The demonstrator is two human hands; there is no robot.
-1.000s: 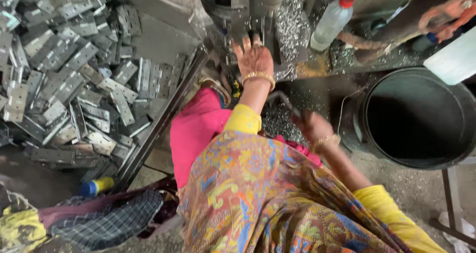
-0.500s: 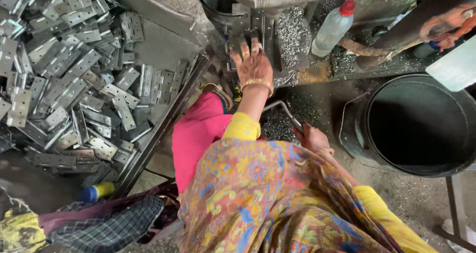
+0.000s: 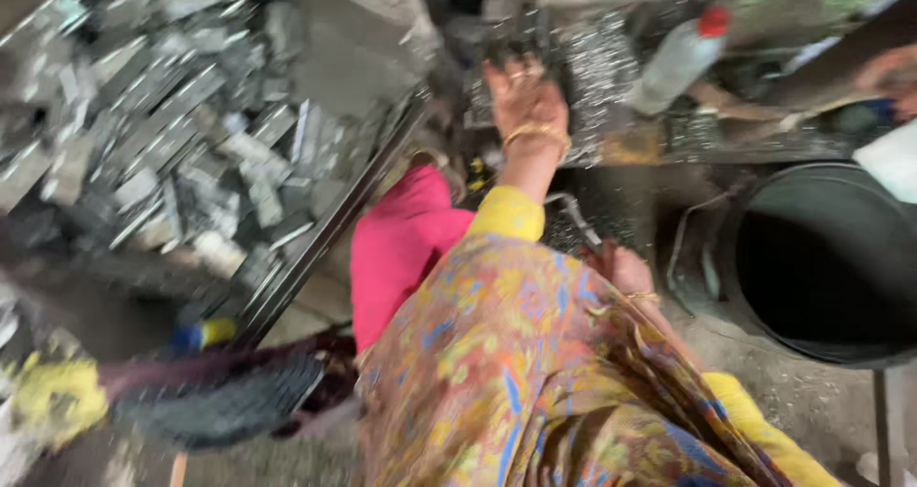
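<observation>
Left hand point(image 3: 523, 95) stretched far ahead, fingers spread flat on dark metal parts point(image 3: 497, 43) at the machine's edge. Right hand point(image 3: 626, 269) lower and nearer, half hidden by patterned cloth; grip impossible to tell. Crowded left by a heap of grey metal pieces point(image 3: 162, 134) behind a slanting bar. Right: 1 black bucket point(image 3: 821, 258), open-mouthed. Far right: 1 clear bottle point(image 3: 678, 62), red cap.
</observation>
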